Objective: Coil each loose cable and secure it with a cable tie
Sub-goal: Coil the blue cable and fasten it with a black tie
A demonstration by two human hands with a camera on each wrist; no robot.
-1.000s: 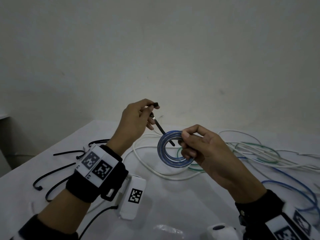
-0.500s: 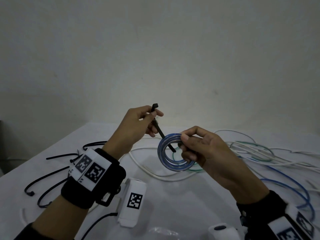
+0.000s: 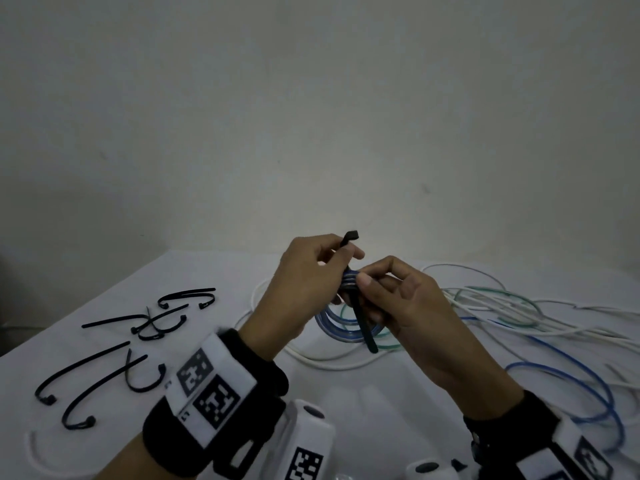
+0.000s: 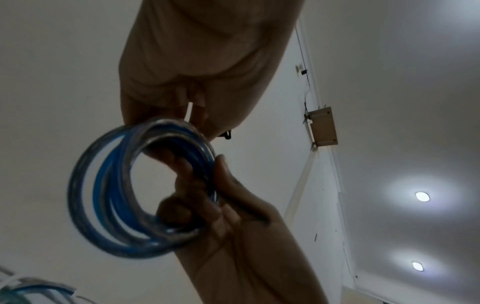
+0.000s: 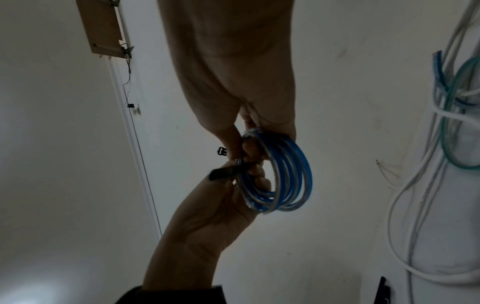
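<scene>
A small coil of blue cable (image 3: 346, 327), several translucent turns wound into a tight ring with a darker blue core showing through, is held in the air above the white bench (image 3: 207, 341) between a person's two hands. The right hand (image 3: 412, 306) has its grip closed on the coil, thumb and fingers pinching the stacked turns at the top of the ring; in the left wrist view those fingers (image 4: 192, 185) pass through the ring's opening. A black cable tie (image 3: 360, 317) runs across the bundle at the pinch point, its square head (image 3: 352, 235) sticking up above the hands and its tail hanging down across the ring. The left hand (image 3: 304, 289) has its grip closed on the tie just below the head, fingers curled round the strap. From the right wrist view the tie's flat tail (image 5: 228, 170) juts out beside the coil (image 5: 280, 176); whether the tail has entered the head cannot be told.

On the bench to the left lie loose black cable ties (image 3: 114, 348), scattered and curved, none fastened. To the right and behind the hands sprawls a tangle of uncoiled cables (image 3: 519, 313) in white, green and blue, overlapping one another on the bench. Both wrists wear black bands carrying white marker tags (image 3: 207, 379).
</scene>
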